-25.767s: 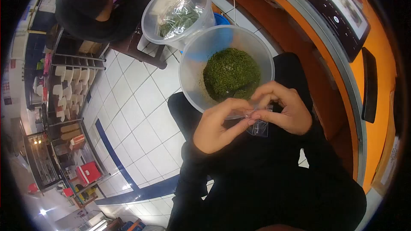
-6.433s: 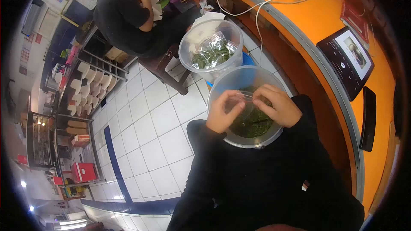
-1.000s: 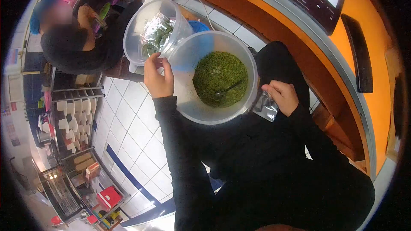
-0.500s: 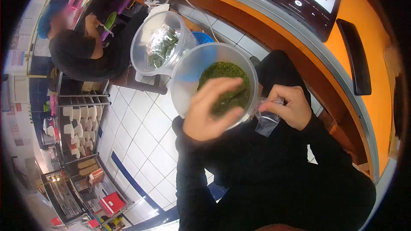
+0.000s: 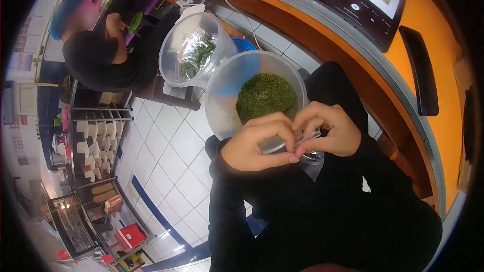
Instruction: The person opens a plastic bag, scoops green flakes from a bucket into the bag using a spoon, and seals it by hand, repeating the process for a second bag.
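Observation:
A small clear plastic bag (image 5: 313,165) hangs between my hands, just over my lap. My right hand (image 5: 330,130) pinches its upper edge. With thumb and fingertips pressed together, my left hand (image 5: 259,143) grips the bag's edge beside the right fingertips. Right behind my hands stands a large translucent bucket (image 5: 222,108). Loose chopped dried green herb (image 5: 266,95) covers its bottom. Whether the bag contains anything is hard to make out.
Beyond it a second translucent bucket (image 5: 171,53) holds filled clear packets (image 5: 198,55). A tablet (image 5: 360,7) and a long black object (image 5: 419,70) lie on the orange counter (image 5: 388,63). Another person (image 5: 98,58) works at the upper left. Shelves (image 5: 103,116) stand at the left.
My left hand, open over the bucket before, has come down and right to the bag and closed on its edge. My right hand still holds the bag.

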Demonstrator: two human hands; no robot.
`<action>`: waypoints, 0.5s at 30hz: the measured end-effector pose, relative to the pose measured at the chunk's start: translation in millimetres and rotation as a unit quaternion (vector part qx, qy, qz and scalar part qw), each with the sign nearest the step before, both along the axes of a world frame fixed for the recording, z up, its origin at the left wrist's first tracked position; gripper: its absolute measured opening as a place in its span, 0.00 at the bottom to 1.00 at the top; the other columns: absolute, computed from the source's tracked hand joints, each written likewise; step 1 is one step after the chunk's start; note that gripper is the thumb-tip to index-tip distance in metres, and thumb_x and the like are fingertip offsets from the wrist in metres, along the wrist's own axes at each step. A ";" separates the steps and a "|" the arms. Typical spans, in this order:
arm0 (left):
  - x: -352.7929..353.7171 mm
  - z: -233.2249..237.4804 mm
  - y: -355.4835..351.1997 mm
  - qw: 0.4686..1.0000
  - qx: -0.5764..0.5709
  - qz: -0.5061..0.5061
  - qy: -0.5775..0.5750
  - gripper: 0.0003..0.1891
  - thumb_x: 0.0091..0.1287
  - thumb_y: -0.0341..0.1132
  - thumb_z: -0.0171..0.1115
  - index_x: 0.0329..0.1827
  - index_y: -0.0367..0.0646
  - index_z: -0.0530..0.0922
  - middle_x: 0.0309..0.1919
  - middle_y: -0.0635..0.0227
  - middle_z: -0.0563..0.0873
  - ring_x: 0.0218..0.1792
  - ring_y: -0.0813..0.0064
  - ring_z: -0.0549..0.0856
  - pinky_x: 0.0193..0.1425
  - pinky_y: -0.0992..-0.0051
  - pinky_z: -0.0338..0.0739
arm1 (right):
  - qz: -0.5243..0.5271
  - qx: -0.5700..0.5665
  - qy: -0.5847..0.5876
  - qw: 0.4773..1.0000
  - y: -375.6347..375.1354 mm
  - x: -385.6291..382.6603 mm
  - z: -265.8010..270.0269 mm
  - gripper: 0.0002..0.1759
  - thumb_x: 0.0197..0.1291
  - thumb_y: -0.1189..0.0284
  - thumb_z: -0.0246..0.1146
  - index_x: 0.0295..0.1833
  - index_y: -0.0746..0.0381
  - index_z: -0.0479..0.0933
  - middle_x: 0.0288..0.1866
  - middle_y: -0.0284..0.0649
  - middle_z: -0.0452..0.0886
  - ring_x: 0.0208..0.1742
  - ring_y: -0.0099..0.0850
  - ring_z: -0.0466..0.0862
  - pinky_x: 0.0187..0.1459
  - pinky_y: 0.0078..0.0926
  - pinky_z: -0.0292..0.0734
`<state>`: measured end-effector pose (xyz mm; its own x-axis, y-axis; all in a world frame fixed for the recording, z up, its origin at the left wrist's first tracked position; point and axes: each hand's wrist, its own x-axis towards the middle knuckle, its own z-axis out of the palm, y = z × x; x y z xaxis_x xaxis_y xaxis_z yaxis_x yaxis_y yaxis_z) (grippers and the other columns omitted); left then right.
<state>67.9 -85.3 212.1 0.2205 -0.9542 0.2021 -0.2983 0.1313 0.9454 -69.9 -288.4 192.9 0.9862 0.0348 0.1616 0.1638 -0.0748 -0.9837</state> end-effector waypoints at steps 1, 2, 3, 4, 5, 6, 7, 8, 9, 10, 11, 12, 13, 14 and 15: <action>2.1 -1.5 2.1 1.000 0.012 -0.014 0.012 0.13 0.57 0.29 0.85 0.38 0.41 0.86 0.42 0.62 0.87 0.45 0.63 0.88 0.52 0.68 0.79 | -0.003 0.009 -0.020 1.000 0.9 0.2 0.9 0.16 0.61 0.68 0.81 0.48 0.63 0.85 0.42 0.36 0.92 0.36 0.25 0.91 0.40 0.23 0.81; 3.4 -2.6 3.3 0.999 0.023 -0.028 0.024 0.13 0.56 0.29 0.86 0.37 0.41 0.86 0.42 0.62 0.87 0.45 0.64 0.87 0.51 0.69 0.79 | -0.002 0.009 -0.019 1.000 0.2 0.4 -0.5 0.16 0.61 0.68 0.81 0.48 0.63 0.85 0.42 0.36 0.92 0.36 0.25 0.91 0.40 0.23 0.81; 3.6 -3.4 3.5 0.999 0.023 -0.027 0.024 0.13 0.56 0.29 0.86 0.37 0.41 0.86 0.42 0.62 0.87 0.45 0.64 0.87 0.51 0.69 0.79 | 0.029 -0.005 -0.039 0.999 -1.2 0.8 -3.1 0.14 0.63 0.68 0.79 0.47 0.63 0.84 0.43 0.36 0.91 0.38 0.26 0.91 0.42 0.25 0.82; 3.7 -3.9 3.6 0.998 0.018 -0.039 0.039 0.13 0.56 0.30 0.86 0.36 0.41 0.86 0.41 0.62 0.87 0.44 0.64 0.87 0.50 0.69 0.78 | 0.060 -0.019 -0.059 0.996 -2.2 1.7 -4.5 0.13 0.64 0.69 0.78 0.47 0.63 0.84 0.44 0.35 0.91 0.41 0.28 0.91 0.44 0.26 0.82; 3.6 -4.1 3.9 0.997 0.013 -0.052 0.055 0.13 0.57 0.31 0.86 0.35 0.41 0.86 0.41 0.63 0.87 0.44 0.64 0.87 0.50 0.69 0.78 | 0.061 -0.019 -0.059 0.996 -2.7 2.6 -4.0 0.13 0.64 0.69 0.78 0.47 0.63 0.84 0.44 0.35 0.91 0.41 0.28 0.91 0.44 0.26 0.82; 3.1 -4.2 4.2 0.997 0.013 -0.051 0.055 0.13 0.57 0.31 0.86 0.35 0.41 0.86 0.41 0.63 0.87 0.44 0.64 0.87 0.50 0.69 0.78 | 0.073 -0.026 -0.051 0.996 -3.0 3.1 -3.1 0.12 0.65 0.69 0.77 0.47 0.63 0.84 0.43 0.35 0.90 0.42 0.28 0.91 0.44 0.28 0.82; 2.7 -4.3 4.1 0.997 0.021 -0.045 0.055 0.13 0.57 0.31 0.86 0.35 0.41 0.86 0.40 0.63 0.87 0.43 0.64 0.87 0.49 0.68 0.78 | 0.085 -0.035 -0.043 0.995 -3.6 3.8 -2.7 0.11 0.66 0.70 0.76 0.47 0.64 0.84 0.41 0.35 0.89 0.43 0.28 0.90 0.45 0.30 0.82; 2.5 -4.4 4.1 0.997 0.029 -0.039 0.055 0.13 0.57 0.31 0.86 0.35 0.41 0.85 0.39 0.63 0.87 0.42 0.64 0.87 0.49 0.68 0.78 | 0.086 -0.034 -0.043 0.995 -4.3 4.4 -5.2 0.11 0.66 0.70 0.76 0.47 0.64 0.84 0.41 0.35 0.89 0.43 0.28 0.90 0.45 0.30 0.82; 3.2 -3.9 4.6 0.997 0.029 -0.038 0.055 0.13 0.57 0.31 0.86 0.35 0.41 0.85 0.39 0.63 0.87 0.42 0.64 0.87 0.49 0.68 0.78 | 0.088 -0.022 -0.053 0.994 -5.1 4.7 -9.6 0.11 0.67 0.69 0.75 0.46 0.63 0.83 0.42 0.35 0.87 0.43 0.28 0.88 0.46 0.31 0.81; 4.9 -3.1 5.5 0.998 0.045 -0.025 0.042 0.13 0.58 0.32 0.85 0.35 0.41 0.85 0.38 0.63 0.86 0.41 0.65 0.86 0.48 0.68 0.78 | 0.091 -0.009 -0.062 0.994 -5.5 5.0 -12.2 0.10 0.68 0.69 0.74 0.46 0.63 0.83 0.43 0.35 0.85 0.43 0.29 0.86 0.47 0.32 0.80; 5.8 -2.7 6.4 0.998 0.060 -0.012 0.029 0.13 0.59 0.33 0.85 0.34 0.40 0.85 0.37 0.63 0.86 0.41 0.65 0.86 0.48 0.68 0.78 | 0.092 -0.009 -0.062 0.994 -5.2 5.6 -12.0 0.10 0.68 0.69 0.74 0.46 0.63 0.83 0.43 0.35 0.85 0.43 0.29 0.86 0.47 0.32 0.80; 6.1 -3.4 7.4 0.998 0.060 -0.010 0.029 0.13 0.59 0.33 0.85 0.34 0.40 0.85 0.37 0.63 0.86 0.41 0.65 0.86 0.48 0.68 0.78 | 0.082 0.013 -0.050 0.995 -4.7 6.2 -11.6 0.10 0.70 0.68 0.73 0.45 0.62 0.81 0.45 0.36 0.83 0.45 0.29 0.84 0.48 0.32 0.78; 6.5 -5.0 8.5 0.998 0.061 0.010 0.022 0.13 0.61 0.34 0.83 0.34 0.40 0.84 0.36 0.63 0.85 0.40 0.65 0.85 0.47 0.68 0.77 | 0.072 0.035 -0.039 0.996 -4.5 6.6 -11.4 0.11 0.72 0.67 0.72 0.45 0.62 0.80 0.48 0.36 0.81 0.46 0.29 0.81 0.50 0.33 0.77; 7.0 -6.4 9.2 0.998 0.061 0.030 0.015 0.13 0.63 0.36 0.82 0.34 0.39 0.84 0.36 0.63 0.84 0.39 0.65 0.85 0.47 0.68 0.77 | 0.073 0.035 -0.040 0.996 -4.4 6.8 -11.5 0.11 0.72 0.67 0.72 0.45 0.62 0.80 0.48 0.36 0.81 0.46 0.29 0.81 0.50 0.33 0.77; 6.2 -7.5 9.9 0.998 0.046 0.039 0.035 0.14 0.67 0.39 0.78 0.34 0.38 0.83 0.36 0.63 0.83 0.40 0.66 0.84 0.47 0.68 0.76 | 0.080 -0.003 -0.026 0.996 -4.1 6.8 -12.0 0.12 0.73 0.65 0.70 0.44 0.62 0.79 0.50 0.37 0.79 0.48 0.28 0.81 0.51 0.32 0.76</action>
